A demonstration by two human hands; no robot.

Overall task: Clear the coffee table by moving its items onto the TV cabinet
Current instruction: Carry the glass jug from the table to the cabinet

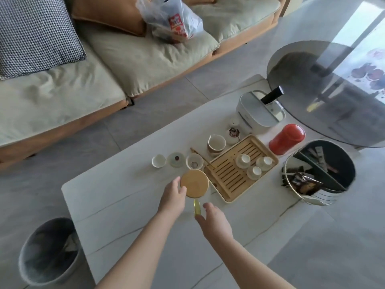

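Clearing has barely begun, judging by how much crockery sits on the counter (129, 207); the left hand (174, 198) grips the rim of a round jar with a bamboo lid (194, 183), fingers curled against its near-left edge, while the right hand (215, 222) pinches a yellowish handle (196, 207) that sticks out below the jar; whether the jar is lifted or resting I cannot tell. Left to move: a white cup (158, 160), a glass lid (176, 159), a strainer cup (194, 161), a pitcher (216, 143), a bamboo tea tray (229, 174) carrying three small cups, a red canister (287, 139) and a white kettle base (260, 112). The TV cabinet is out of view. The counter is pale stone with faint veins; beyond it a sofa (62, 90), grey floor tiles, a grey bin (49, 251) at lower left.
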